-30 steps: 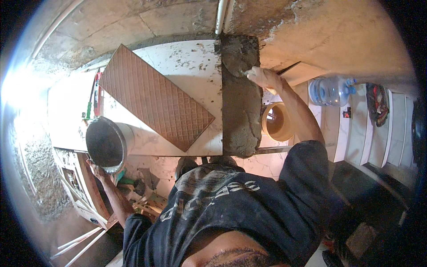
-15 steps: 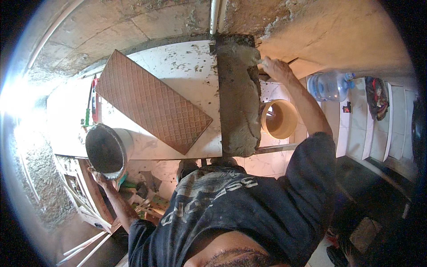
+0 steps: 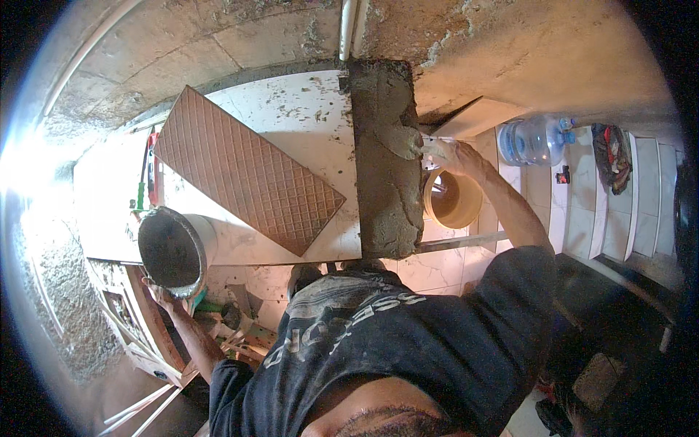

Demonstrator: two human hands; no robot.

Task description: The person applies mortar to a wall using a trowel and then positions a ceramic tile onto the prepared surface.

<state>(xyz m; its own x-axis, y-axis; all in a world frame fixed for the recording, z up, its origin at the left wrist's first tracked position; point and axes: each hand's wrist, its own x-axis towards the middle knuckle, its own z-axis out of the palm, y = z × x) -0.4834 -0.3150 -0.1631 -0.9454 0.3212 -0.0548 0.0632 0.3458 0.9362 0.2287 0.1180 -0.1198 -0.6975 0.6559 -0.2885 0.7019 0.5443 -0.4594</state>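
With my right hand [image 3: 460,156] I grip a trowel, its blade [image 3: 403,143] lying against the wet grey mortar [image 3: 387,197] spread in a strip at the right end of the white counter. My left hand [image 3: 164,293] is closed at the lower edge of a mortar-smeared bucket [image 3: 207,237], which tilts with its mouth to the left on the counter's near edge. Between the two hands a brown tile [image 3: 251,171] lies slantwise, its ridged grid back facing up. Under my right forearm sits a yellowish bucket [image 3: 472,198].
White tiled counter [image 3: 306,109] carries mortar specks toward the wall. On the right are a large clear blue bottle [image 3: 528,141], a dark plastic bag [image 3: 611,159] and tiled steps [image 3: 644,197]. A green-handled tool [image 3: 140,195] and a red level-like bar [image 3: 153,171] lie left of the tile.
My right hand has come nearer to me along the mortar strip, with the trowel blade now showing on its surface. My left hand stays on the tilted bucket.
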